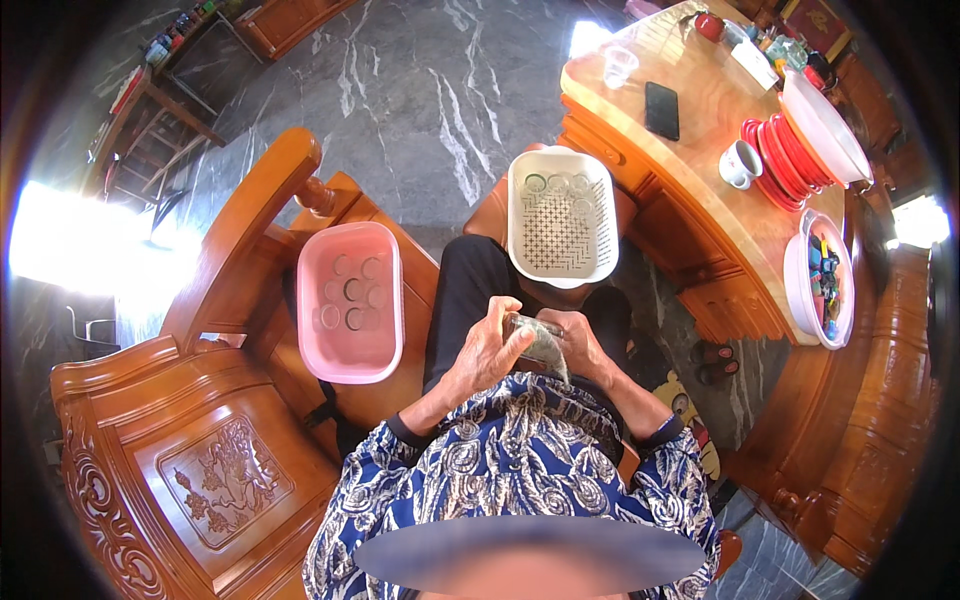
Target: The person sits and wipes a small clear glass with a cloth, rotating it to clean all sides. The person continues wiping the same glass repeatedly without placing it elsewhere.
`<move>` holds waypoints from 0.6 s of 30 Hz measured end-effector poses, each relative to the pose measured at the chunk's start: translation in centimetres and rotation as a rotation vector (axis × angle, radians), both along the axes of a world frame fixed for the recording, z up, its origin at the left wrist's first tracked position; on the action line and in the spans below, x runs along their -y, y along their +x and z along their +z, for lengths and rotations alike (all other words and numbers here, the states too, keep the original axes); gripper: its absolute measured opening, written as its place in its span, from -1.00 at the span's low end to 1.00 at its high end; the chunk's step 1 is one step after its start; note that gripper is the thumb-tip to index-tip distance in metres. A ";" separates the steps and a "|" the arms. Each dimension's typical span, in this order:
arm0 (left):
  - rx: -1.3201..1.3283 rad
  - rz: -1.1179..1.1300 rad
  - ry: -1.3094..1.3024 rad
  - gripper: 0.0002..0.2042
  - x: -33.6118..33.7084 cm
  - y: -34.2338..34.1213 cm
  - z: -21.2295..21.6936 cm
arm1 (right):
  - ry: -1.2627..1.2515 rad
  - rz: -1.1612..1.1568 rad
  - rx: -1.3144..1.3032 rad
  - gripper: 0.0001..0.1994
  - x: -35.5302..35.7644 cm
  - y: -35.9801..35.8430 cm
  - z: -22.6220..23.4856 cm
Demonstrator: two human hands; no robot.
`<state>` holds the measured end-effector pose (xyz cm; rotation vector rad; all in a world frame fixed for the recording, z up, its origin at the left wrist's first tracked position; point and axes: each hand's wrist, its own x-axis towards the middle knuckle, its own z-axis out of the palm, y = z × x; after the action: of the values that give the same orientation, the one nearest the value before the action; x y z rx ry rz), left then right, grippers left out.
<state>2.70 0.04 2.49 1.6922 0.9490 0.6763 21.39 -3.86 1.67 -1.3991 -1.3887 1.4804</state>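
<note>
Close in front of my body, both hands meet over a greyish-green cloth (543, 347). My left hand (490, 350) is closed round what looks like a small clear glass (517, 322), mostly hidden by the fingers. My right hand (580, 345) is closed on the cloth, which bunches against the glass and hangs toward my lap. Just beyond my hands stands a white perforated basket (563, 270) with several clear glasses (558, 184) at its far end. To the left, a pink basin (350, 368) holds several round clear glasses (352, 290) on its bottom.
The pink basin rests on a carved wooden bench (230, 480). On the right, a wooden table (690, 170) bears a black phone (661, 110), a white mug (740, 164), stacked red-rimmed dishes (785, 160) and a white basin (800, 290) of small items. Dark sandals (715, 362) lie on the floor.
</note>
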 end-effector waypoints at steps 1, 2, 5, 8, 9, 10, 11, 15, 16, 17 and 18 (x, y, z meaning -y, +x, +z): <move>0.002 -0.005 -0.059 -0.47 -0.2 0.0 -0.2 | 0.220 0.012 0.209 -0.80 0.1 0.0 -0.5; 0.003 -0.010 -0.118 -0.47 -0.5 -0.1 -0.7 | 0.439 0.023 0.418 -0.81 0.2 0.1 -1.3; 0.163 -0.028 -0.350 -0.55 -0.6 0.0 -1.8 | 0.880 0.081 0.826 -0.78 0.0 -0.1 0.4; 0.392 -0.075 -0.919 -0.62 -0.3 -0.2 -0.7 | 1.039 0.137 1.010 -0.76 -0.1 -0.1 1.8; 0.392 -0.067 -0.903 -0.62 -0.2 -0.2 -0.8 | 1.057 0.140 1.009 -0.74 -0.1 -0.1 1.9; 0.392 -0.058 -0.886 -0.63 -0.3 -0.2 -0.9 | 1.075 0.144 1.008 -0.71 -0.2 -0.2 1.9; 0.392 -0.048 -0.869 -0.63 -0.2 -0.3 -1.1 | 1.094 0.149 1.007 -0.69 -0.3 -0.2 2.0; 0.221 0.088 -0.365 -0.62 0.1 0.2 -1.6 | 0.943 0.061 0.835 -0.78 -0.5 -0.3 0.9; 0.193 0.102 -0.280 -0.62 0.1 0.2 -1.4 | 0.909 0.027 0.766 -0.79 -0.7 -0.4 0.3; 0.165 0.116 -0.196 -0.61 0.1 0.3 -1.3 | 0.874 -0.007 0.696 -0.79 -0.9 -0.5 -0.1; 0.152 0.132 -0.073 -0.62 0.0 0.4 -1.4 | 0.821 -0.025 0.647 -0.81 -1.0 -0.7 -0.2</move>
<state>3.08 0.02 1.14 1.5009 0.9713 0.8362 20.72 -2.82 1.44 -1.3411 -2.0264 0.2944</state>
